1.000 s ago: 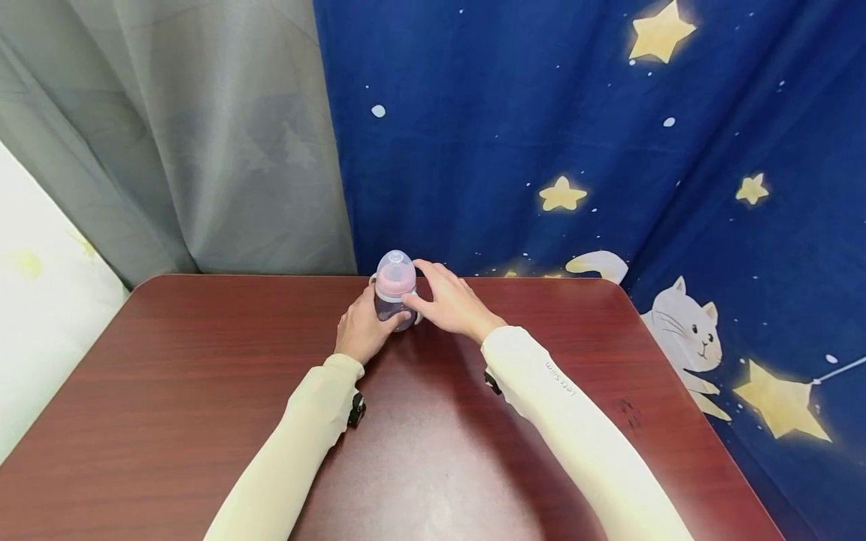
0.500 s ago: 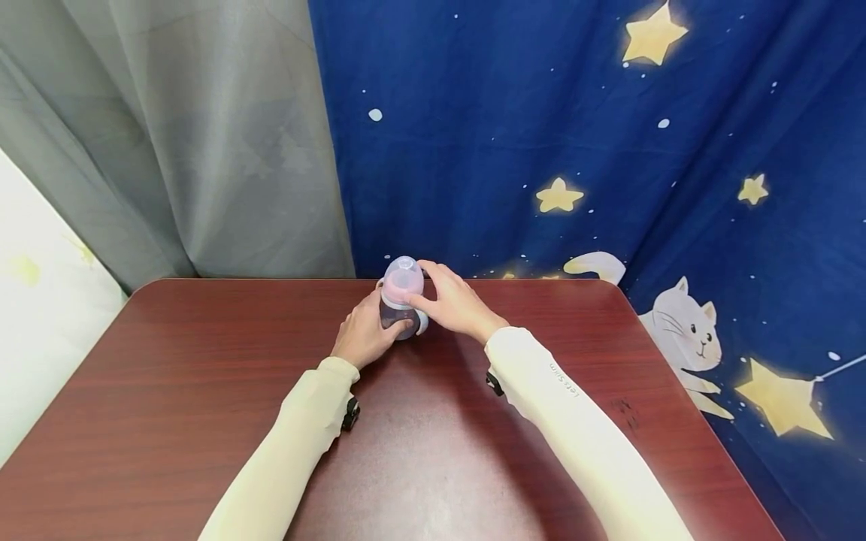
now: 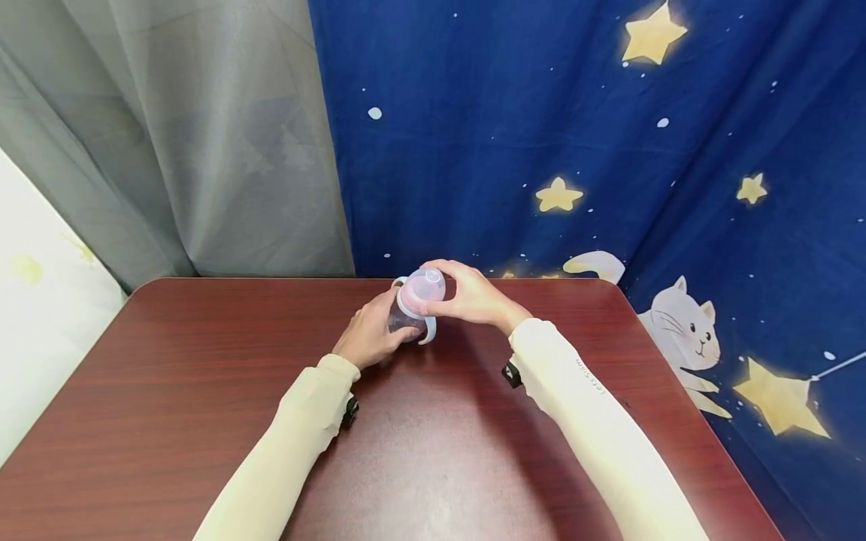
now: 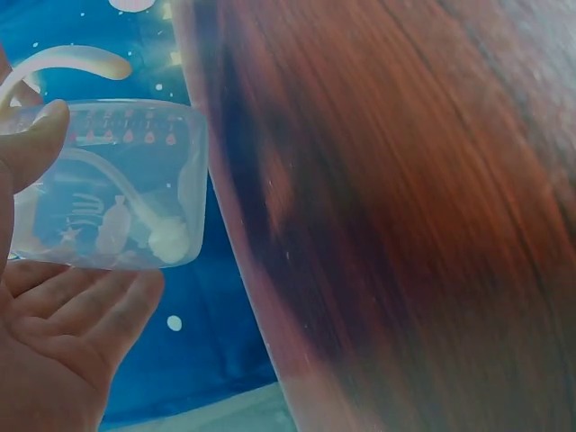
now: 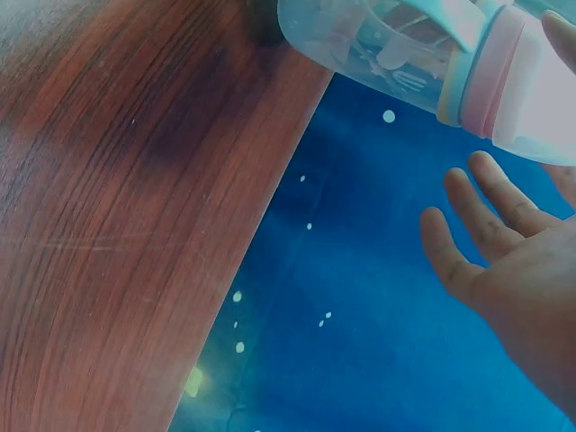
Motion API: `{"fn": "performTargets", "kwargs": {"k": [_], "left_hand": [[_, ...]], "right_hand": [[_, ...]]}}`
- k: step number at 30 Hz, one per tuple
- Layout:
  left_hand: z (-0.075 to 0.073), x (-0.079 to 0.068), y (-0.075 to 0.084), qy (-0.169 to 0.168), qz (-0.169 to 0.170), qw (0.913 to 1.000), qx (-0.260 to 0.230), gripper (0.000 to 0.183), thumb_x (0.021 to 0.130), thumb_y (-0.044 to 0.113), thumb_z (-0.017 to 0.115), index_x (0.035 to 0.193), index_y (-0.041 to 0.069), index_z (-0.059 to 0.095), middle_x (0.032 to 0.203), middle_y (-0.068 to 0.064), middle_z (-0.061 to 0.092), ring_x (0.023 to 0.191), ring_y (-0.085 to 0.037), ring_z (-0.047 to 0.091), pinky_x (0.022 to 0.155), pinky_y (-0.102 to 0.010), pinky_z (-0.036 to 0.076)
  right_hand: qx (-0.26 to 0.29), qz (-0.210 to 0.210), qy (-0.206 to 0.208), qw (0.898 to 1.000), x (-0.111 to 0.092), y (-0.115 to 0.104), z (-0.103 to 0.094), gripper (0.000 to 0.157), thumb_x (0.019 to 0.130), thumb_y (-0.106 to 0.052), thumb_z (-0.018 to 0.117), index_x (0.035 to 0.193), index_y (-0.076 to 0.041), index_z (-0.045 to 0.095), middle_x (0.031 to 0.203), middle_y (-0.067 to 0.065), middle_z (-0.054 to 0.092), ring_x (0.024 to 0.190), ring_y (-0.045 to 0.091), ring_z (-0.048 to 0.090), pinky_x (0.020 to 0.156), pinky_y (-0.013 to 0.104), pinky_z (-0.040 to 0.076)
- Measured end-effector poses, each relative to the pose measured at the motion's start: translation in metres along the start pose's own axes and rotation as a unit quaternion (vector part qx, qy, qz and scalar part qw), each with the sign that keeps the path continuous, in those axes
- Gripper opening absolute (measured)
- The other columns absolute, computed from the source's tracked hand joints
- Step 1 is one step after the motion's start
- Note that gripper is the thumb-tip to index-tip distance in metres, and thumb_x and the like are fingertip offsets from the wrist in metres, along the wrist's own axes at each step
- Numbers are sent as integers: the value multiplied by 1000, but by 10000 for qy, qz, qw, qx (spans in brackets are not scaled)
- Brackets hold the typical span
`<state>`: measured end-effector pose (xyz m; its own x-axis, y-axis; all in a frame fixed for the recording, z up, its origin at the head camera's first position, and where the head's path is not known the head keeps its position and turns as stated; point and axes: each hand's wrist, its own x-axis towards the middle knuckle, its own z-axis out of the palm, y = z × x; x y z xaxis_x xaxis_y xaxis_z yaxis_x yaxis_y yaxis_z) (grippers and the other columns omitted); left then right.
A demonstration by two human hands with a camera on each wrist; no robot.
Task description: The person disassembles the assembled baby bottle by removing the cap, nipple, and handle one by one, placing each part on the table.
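A clear baby bottle (image 3: 401, 323) with a pink collar and pale handles (image 3: 429, 330) leans to the right near the table's far edge. My left hand (image 3: 368, 330) grips its body, thumb on the near side. In the left wrist view, a straw with a white weighted end (image 4: 169, 239) shows through the bottle wall. My right hand (image 3: 476, 297) holds the clear domed cap (image 3: 429, 282) between thumb and forefinger. The other fingers of that hand (image 5: 504, 243) are spread beneath the cap in the right wrist view.
A reddish-brown wooden table (image 3: 203, 391) extends under both arms. Behind its far edge hang a grey curtain (image 3: 250, 150) and a blue curtain (image 3: 460, 135) printed with stars and a cat. Both sleeves carry a small black wrist device (image 3: 513, 373).
The bottle has shifted right and tipped over to the right, its cap end leaning toward my right hand. My right hand and forearm have moved right; the left hand has kept its grip.
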<state>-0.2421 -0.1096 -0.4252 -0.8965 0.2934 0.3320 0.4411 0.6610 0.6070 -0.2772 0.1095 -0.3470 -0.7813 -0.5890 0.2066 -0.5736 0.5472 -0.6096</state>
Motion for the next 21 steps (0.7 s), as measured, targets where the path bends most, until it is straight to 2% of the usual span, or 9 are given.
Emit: {"fn": "performTargets", "kwargs": {"k": [9, 16, 21], "left_hand": [[3, 1, 5, 27, 13, 10000, 88, 72, 82, 35, 82, 139, 6, 49, 121, -10, 62, 106, -26, 61, 91, -46, 50], [5, 2, 8, 65, 53, 9999, 123, 73, 80, 35, 83, 138, 5, 49, 121, -11, 63, 106, -26, 62, 91, -46, 50], [6, 2, 10, 65, 37, 9999, 107, 74, 80, 35, 83, 138, 5, 49, 121, -11, 63, 107, -26, 62, 91, -46, 50]], "right_hand": [[-131, 79, 101, 9998, -6, 0, -5, 63, 78, -36, 83, 133, -13, 61, 123, 3, 62, 113, 20, 55, 100, 44, 44], [-179, 151, 357, 9991, -8, 0, -7, 57, 79, -34, 83, 127, -9, 65, 119, 5, 63, 111, 20, 56, 97, 39, 45], [-113, 180, 474, 9987, -10, -1, -8, 57, 79, -38, 82, 125, -10, 66, 119, 4, 64, 112, 20, 56, 99, 40, 44]]}}
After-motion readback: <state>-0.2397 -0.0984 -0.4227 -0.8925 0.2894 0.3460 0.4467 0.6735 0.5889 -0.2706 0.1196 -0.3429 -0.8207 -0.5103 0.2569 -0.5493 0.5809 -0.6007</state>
